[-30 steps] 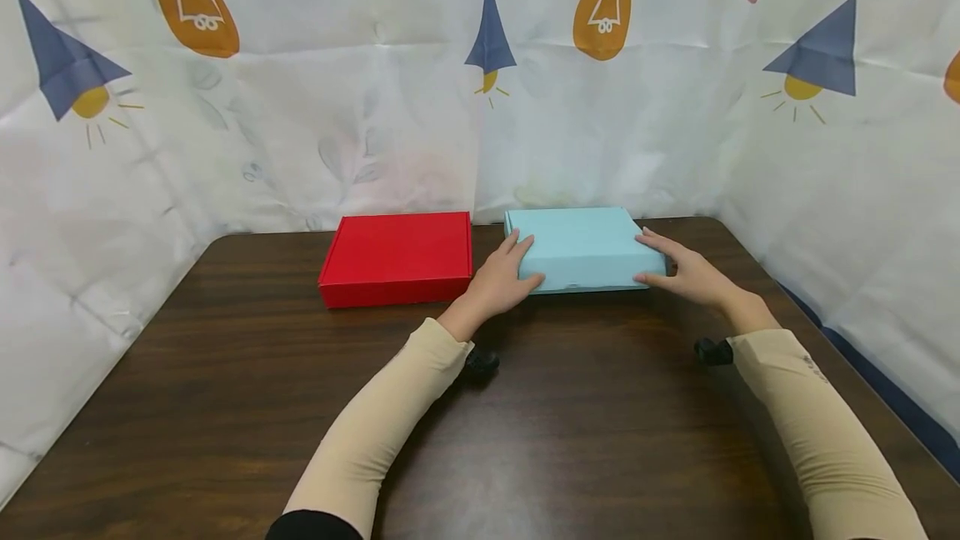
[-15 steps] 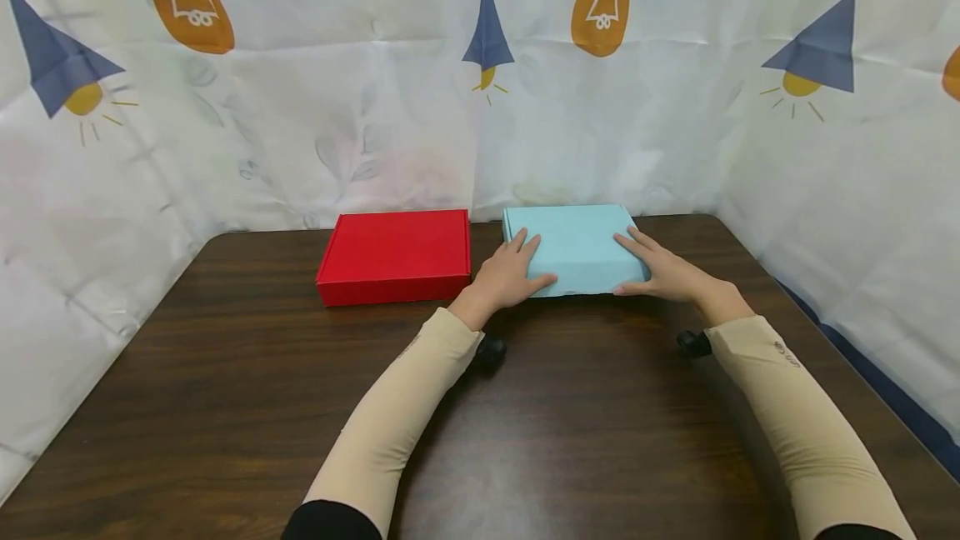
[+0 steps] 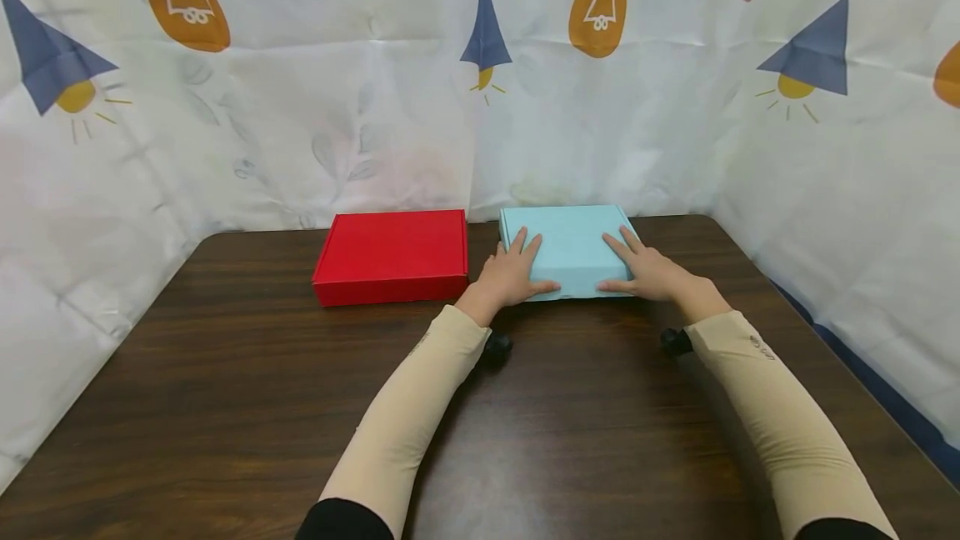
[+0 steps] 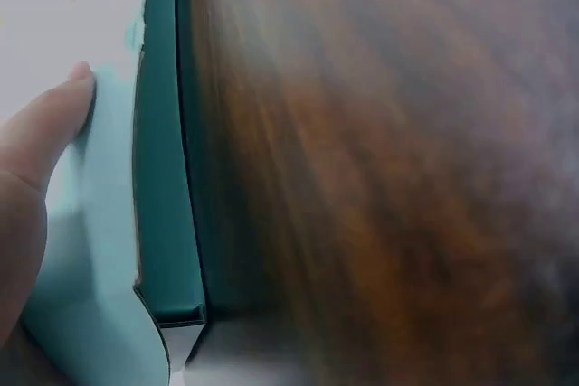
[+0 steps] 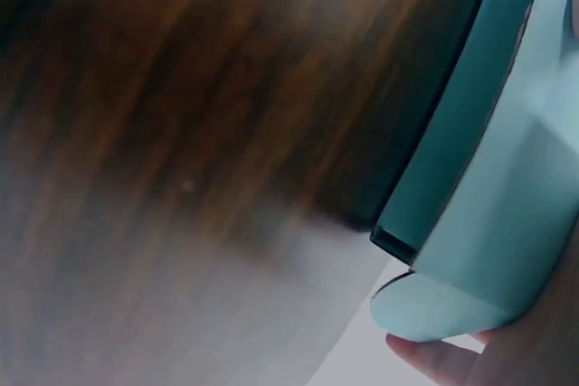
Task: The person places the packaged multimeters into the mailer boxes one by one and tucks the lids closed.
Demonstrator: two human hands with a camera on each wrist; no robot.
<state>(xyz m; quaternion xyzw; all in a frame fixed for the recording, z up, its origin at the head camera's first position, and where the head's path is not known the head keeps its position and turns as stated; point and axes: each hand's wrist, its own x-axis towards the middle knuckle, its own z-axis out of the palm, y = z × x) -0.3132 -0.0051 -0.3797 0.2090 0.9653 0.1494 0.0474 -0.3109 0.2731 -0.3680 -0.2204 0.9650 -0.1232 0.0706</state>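
Observation:
A closed light blue cardboard box [image 3: 573, 232] lies flat near the table's far edge. My left hand [image 3: 508, 275] rests on its left front corner, fingers spread over the lid and thumb along the front. On the right front corner my right hand [image 3: 652, 269] touches it the same way, thumb pointing inward. In the left wrist view the thumb [image 4: 45, 128] lies on the front flap [image 4: 99, 223], whose lower edge stands out from the darker front wall [image 4: 167, 178]. The flap's rounded side tab [image 5: 434, 306] shows in the right wrist view, with fingertips [image 5: 421, 354] close beside it.
A closed red cardboard box [image 3: 393, 255] lies just left of the blue one, a narrow gap between them. The dark wooden table [image 3: 225, 407] extends toward me. A white printed curtain [image 3: 300, 123] hangs behind and along both sides.
My right hand has slid left, from the blue box's right side onto its front corner. The left hand has shifted slightly right. The blue front flap's lower edge has come a little toward me.

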